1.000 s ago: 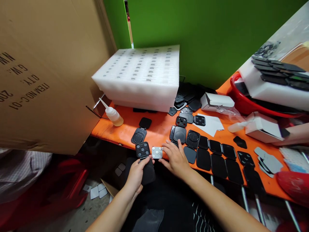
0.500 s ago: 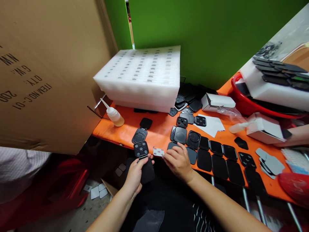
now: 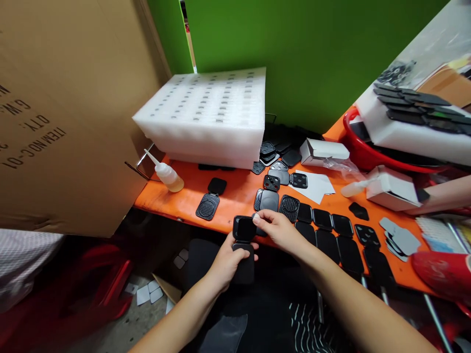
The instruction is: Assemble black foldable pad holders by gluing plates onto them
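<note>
My left hand (image 3: 232, 256) grips a black hinged case (image 3: 243, 264), opened out over the table's front edge. A dark square piece (image 3: 246, 228) lies at the case's upper half. The fingertips of my right hand (image 3: 270, 226) are pinched at the right edge of that piece. Up and to the left, another opened case with a ribbed lower half (image 3: 208, 206) rests on the orange table (image 3: 187, 202). Rows of black cases (image 3: 327, 245) lie to the right of my right hand, and its forearm passes over some of them.
A squeeze bottle (image 3: 169, 176) stands at the left, before a white foam block (image 3: 206, 115). White boxes (image 3: 324, 151), a red basin (image 3: 351, 142) and another person's arm (image 3: 441, 197) are at the right. A large carton (image 3: 66, 108) rises at far left.
My left hand has moved right and slightly up with its case. My right hand has come to the case's upper half, where a dark square now covers the dotted face. The view has shifted slightly.
</note>
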